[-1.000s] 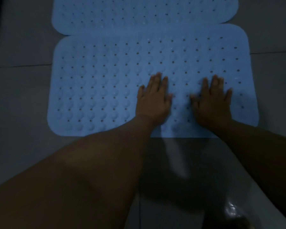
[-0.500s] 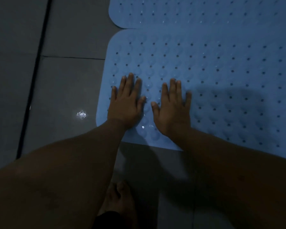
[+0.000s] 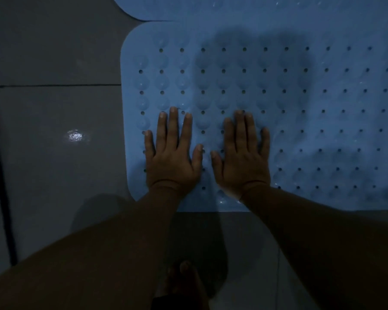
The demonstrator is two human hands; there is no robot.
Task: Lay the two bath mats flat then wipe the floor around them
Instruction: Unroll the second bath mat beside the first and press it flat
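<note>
Two light blue rubber bath mats with rows of holes and round bumps lie flat on the dark tiled floor. The near mat (image 3: 300, 97) fills the middle and right of the view. The far mat (image 3: 233, 7) shows only as a strip along the top edge, its edge touching the near one. My left hand (image 3: 171, 155) presses palm down on the near mat's front left corner, fingers spread. My right hand (image 3: 241, 157) lies flat right beside it, fingers spread too. Neither hand holds anything.
Grey floor tiles (image 3: 54, 164) with dark grout lines stretch to the left, with a bright light reflection (image 3: 75, 136) on them. My bare foot (image 3: 186, 280) stands on the floor just in front of the mat's near edge. The scene is dim.
Both hands have slid from the mat's middle right toward its front left corner, staying flat on it. The camera has come closer and shifted left.
</note>
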